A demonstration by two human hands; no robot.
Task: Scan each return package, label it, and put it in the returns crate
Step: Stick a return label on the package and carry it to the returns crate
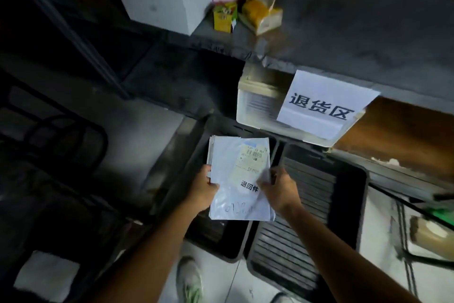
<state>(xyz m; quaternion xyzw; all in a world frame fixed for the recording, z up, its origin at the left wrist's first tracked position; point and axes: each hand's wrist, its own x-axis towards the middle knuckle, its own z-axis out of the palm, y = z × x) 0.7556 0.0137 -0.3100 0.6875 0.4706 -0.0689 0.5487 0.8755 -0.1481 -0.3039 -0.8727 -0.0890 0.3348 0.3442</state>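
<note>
"Well, where are the goods?" the auditor asks.

"A stack of white mailers [239,172] is held in the air over the left black crate [213,236], near its right rim. The right black crate [307,204] is just beside it. The top mailer carries a shipping label [253,157] and a printed return sticker [249,186]."

"And the hands?"

"Both are grasping. The left hand [204,189] grips the stack's left edge, and the right hand [280,187] pinches the right edge, fingers curled over the film."

"What are the hazards?"

"There are three, in my judgement. First, the destination. The returns sign [324,106] hangs on the pale crate [255,103] at the far right, under the shelf, not on either black crate. Letting go here may put the goods in the wrong bin.

Second, the grip. The film looks slick and the layered edges suggest several mailers. With only the edges held, a lower one could slide out and land on the rim between the two black crates.

Third, verification. Only the top face can be seen, so I cannot tell whether the lower mailers have stickers. The light is dim, and one without a sticker could go unnoticed."
</note>
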